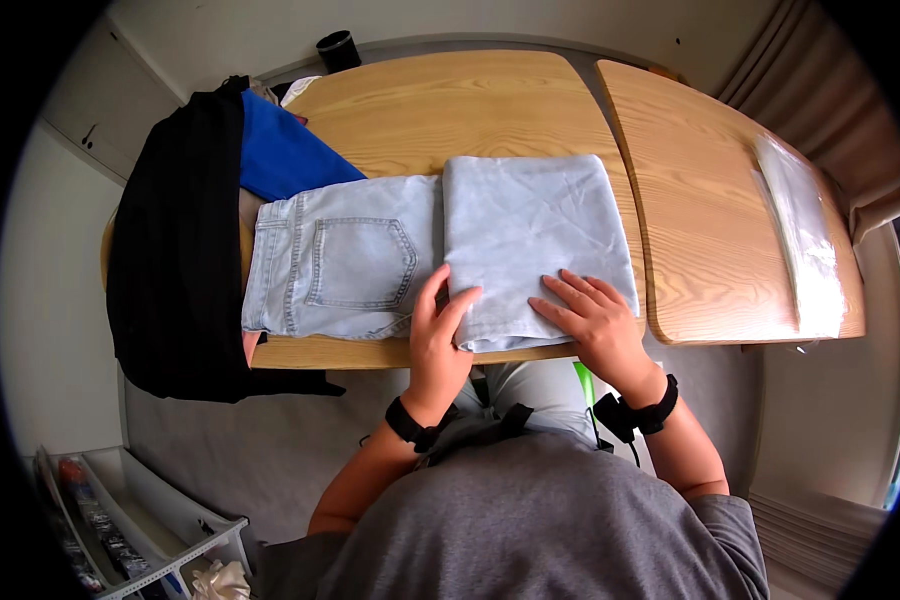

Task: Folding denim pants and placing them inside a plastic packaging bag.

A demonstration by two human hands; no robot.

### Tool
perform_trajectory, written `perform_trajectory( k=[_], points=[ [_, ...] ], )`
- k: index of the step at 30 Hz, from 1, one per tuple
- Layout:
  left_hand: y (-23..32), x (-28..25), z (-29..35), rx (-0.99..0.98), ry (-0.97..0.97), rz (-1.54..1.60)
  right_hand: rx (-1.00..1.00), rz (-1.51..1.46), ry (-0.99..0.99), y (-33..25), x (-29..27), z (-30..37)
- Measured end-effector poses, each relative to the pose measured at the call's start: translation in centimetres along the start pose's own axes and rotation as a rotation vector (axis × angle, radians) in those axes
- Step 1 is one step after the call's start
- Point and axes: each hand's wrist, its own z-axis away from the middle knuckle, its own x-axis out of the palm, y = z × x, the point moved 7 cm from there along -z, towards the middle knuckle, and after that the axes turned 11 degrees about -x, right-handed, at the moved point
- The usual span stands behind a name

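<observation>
A pair of light blue jeans [363,262] lies on the wooden table, its waistband at the left and a back pocket facing up. The legs are folded over into a thick square at the right. My left hand [440,335] grips the near left corner of that folded part, thumb and forefinger on top and the other fingers hidden at the edge. Flat on the near right of the folded legs rests my right hand [595,318], fingers spread, holding nothing. Both wrists wear black bands.
Black clothing [175,240] hangs over the table's left end, beside a blue cloth [290,150]. On a second table [700,200] at the right lie clear plastic bags [803,240]. A grey bin [160,520] with packed items stands on the floor at lower left. A black bucket [338,50] stands beyond.
</observation>
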Motion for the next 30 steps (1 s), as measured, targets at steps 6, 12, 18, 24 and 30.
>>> perform_trajectory(
  k=[6, 12, 18, 24, 30],
  points=[
    [-0.3, -0.1, -0.1, -0.041, -0.015, 0.064, 0.267, 0.089, 0.086, 1.4, -0.1, 2.0],
    [0.4, -0.1, -0.1, 0.064, -0.014, 0.228, 0.374, 0.098, 0.175, 2.3, 0.3, 3.4],
    [0.2, -0.6, 0.8, 0.11, 0.103, 0.152, 0.331, 0.019, 0.197, 2.6, 0.3, 3.6],
    [-0.7, -0.9, 0.3, -0.024, 0.058, 0.027, 0.683, -0.433, 0.651, 6.5, 0.8, 7.9],
    [-0.8, -0.8, 0.4, -0.012, 0.046, 0.01, 0.629, -0.441, 0.543, 6.2, -0.3, 7.4]
  ],
)
